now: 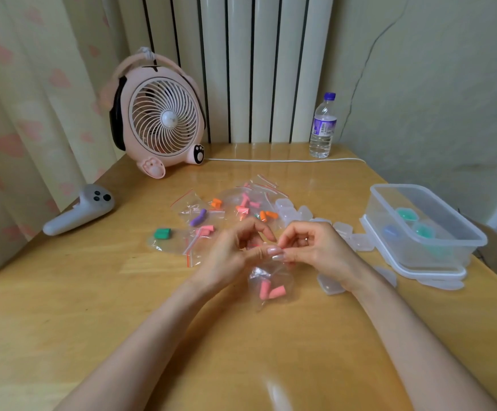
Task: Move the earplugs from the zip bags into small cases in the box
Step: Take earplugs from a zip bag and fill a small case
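Left hand (235, 253): my grip pinches the mouth of the zip bag (271, 275).
Right hand (318, 250): my grip pinches the same mouth.
Pink earplugs (272, 290): two, inside that bag, near centre of the tabletop (93, 307).
Box (448, 253): right, holding filled cases (407, 214).

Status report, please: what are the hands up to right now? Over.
Left hand and right hand pinch zip bag top. Two pink earplugs inside. Box waits right, path clear.
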Available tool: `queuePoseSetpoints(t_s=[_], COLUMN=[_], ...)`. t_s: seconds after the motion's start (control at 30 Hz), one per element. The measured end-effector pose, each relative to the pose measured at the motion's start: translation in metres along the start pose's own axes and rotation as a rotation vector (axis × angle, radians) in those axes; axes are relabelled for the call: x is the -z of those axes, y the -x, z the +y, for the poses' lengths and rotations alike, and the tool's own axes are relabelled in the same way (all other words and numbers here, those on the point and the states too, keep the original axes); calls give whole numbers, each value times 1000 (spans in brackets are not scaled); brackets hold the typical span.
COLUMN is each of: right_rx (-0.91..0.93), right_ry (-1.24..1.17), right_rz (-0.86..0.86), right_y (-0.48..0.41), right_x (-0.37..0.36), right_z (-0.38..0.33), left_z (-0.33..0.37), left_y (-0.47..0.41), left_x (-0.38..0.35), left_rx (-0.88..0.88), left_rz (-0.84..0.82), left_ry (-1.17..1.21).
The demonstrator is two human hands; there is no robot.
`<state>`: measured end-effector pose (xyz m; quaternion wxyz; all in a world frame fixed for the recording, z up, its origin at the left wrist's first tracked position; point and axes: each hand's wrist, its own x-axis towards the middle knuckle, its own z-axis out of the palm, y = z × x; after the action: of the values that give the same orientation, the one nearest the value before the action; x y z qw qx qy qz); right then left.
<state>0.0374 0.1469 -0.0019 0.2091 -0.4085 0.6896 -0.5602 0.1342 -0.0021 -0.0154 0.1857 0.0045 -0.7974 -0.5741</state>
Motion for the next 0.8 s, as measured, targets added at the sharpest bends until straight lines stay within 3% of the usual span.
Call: queuePoseSetpoints(t_s=[0.17, 0.37, 0.5, 0.8], right_rx=[53, 5, -34, -245], right_ry=[7, 110, -97, -257], right_rz=[7, 9, 2, -201], right_y=[1, 1, 2, 1], right_x=[3, 3, 3, 3], right_z=[-2, 3, -6, 1], left_z=[-2, -2, -3, -14], left_y=[0, -1, -2, -2], left_x=[5, 3, 8, 6], left_rx=[-75, -127, -82, -312], left_rz=[12, 89, 104, 83], left_ry=[-135, -107, -7, -419])
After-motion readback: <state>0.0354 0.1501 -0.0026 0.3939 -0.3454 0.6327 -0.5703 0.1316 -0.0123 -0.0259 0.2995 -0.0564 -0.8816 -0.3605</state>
